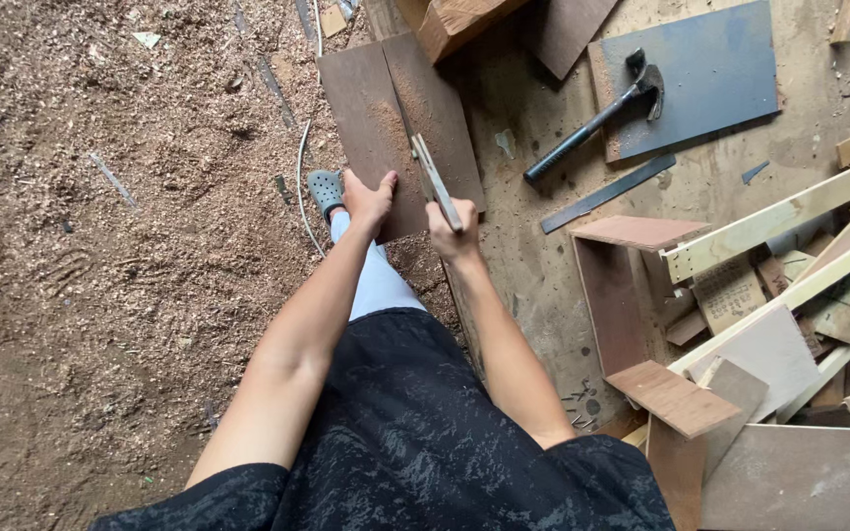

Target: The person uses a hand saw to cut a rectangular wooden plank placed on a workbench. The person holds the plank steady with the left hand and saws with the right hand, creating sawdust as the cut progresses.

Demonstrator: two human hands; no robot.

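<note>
A brown plywood board (366,118) juts over the workbench edge, with a cut line and sawdust running down its middle. My left hand (369,200) presses flat on the board's near left part. The handle of a hand saw (432,177) is gripped by my right hand (453,234), and its blade sits in the cut. My foot in a grey clog (326,191) shows below the board on the floor.
A claw hammer (597,120) lies on a dark blue panel (710,74) at the back right. An open-sided wooden box (614,295), pale battens (774,218) and several offcuts crowd the right side. The floor (100,246) on the left is covered in sawdust.
</note>
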